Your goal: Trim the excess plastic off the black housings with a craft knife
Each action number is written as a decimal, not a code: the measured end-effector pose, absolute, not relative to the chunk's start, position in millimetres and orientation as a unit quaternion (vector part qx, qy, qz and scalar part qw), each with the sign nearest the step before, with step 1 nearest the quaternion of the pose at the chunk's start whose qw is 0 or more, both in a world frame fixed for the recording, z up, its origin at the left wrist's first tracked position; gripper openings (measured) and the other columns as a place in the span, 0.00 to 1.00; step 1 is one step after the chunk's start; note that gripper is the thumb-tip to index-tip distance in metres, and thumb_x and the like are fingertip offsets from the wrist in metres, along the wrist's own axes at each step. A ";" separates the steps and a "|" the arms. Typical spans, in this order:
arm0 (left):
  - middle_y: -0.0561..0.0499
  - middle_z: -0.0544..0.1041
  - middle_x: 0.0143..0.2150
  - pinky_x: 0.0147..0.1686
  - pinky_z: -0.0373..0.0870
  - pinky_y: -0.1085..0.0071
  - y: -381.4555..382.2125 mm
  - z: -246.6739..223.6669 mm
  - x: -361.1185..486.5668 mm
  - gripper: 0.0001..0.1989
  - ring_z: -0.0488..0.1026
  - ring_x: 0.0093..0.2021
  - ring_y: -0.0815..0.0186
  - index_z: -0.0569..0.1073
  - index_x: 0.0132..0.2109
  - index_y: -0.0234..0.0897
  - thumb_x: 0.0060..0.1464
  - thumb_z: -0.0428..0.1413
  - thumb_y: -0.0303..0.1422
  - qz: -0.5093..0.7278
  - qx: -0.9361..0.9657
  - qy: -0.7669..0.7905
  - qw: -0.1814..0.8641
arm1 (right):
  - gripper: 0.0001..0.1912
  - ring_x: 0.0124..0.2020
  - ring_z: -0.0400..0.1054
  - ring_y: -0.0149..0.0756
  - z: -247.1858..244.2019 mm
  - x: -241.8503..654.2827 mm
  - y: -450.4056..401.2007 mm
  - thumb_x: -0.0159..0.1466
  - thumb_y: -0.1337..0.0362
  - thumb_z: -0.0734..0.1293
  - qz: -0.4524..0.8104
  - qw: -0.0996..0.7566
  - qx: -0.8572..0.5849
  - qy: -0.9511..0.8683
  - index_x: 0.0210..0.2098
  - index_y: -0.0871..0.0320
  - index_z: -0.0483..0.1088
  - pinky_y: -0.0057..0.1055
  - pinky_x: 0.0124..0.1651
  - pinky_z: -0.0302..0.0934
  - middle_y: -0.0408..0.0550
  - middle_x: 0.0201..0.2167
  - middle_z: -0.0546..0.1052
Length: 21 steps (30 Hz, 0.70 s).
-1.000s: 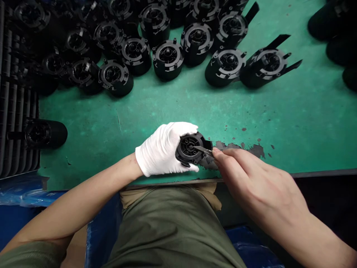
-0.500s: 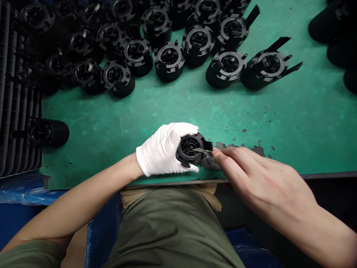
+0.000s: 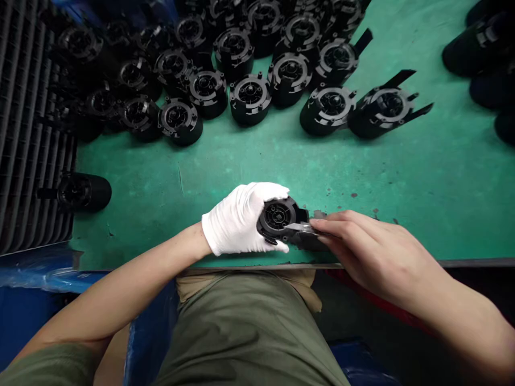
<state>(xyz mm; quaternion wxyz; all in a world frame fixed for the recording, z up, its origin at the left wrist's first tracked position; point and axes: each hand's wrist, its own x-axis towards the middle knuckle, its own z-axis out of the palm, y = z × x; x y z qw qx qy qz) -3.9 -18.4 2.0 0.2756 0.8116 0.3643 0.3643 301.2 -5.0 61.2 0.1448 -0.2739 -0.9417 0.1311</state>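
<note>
My left hand (image 3: 243,220), in a white glove, wraps round a black plastic housing (image 3: 277,215) near the front edge of the bench. The housing's round, ribbed end faces up toward me. My bare right hand (image 3: 362,244) grips a small knife (image 3: 300,228) between thumb and fingers. Its pointed blade reaches left over the lower right rim of the housing; whether it touches the plastic I cannot tell. Most of the knife's handle is hidden by my fingers.
Many similar black housings (image 3: 250,96) stand across the back of the green bench (image 3: 225,153). One housing (image 3: 86,191) lies on its side at left, beside a dark slatted rack (image 3: 28,134). More dark cylinders (image 3: 462,56) are at the right edge.
The knife has drawn back from the centre of the housing toward its lower right rim, and more of the blade shows. My right hand has shifted slightly right. My left hand keeps its hold.
</note>
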 end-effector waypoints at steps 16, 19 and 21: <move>0.35 0.79 0.67 0.68 0.83 0.48 -21.5 9.5 -10.2 0.55 0.83 0.65 0.43 0.69 0.68 0.40 0.43 0.78 0.64 0.368 0.700 0.439 0.426 | 0.23 0.50 0.81 0.42 45.4 302.5 -23.1 0.78 0.69 0.69 0.169 0.250 -0.439 -0.846 0.70 0.55 0.70 0.37 0.56 0.75 0.54 0.53 0.83; 0.35 0.79 0.67 0.68 0.83 0.48 -22.6 9.0 -10.5 0.56 0.84 0.65 0.43 0.70 0.68 0.40 0.41 0.78 0.65 0.367 0.695 0.449 0.425 | 0.24 0.52 0.80 0.44 41.9 299.5 -18.4 0.78 0.67 0.70 0.157 0.241 -0.451 -0.845 0.71 0.57 0.69 0.38 0.57 0.75 0.56 0.54 0.82; 0.34 0.79 0.67 0.68 0.83 0.49 -23.8 6.8 -9.9 0.56 0.84 0.65 0.44 0.69 0.69 0.40 0.43 0.77 0.65 0.377 0.702 0.450 0.402 | 0.24 0.52 0.80 0.45 38.5 298.1 -17.4 0.78 0.66 0.70 0.149 0.232 -0.446 -0.851 0.72 0.58 0.69 0.39 0.57 0.75 0.57 0.54 0.81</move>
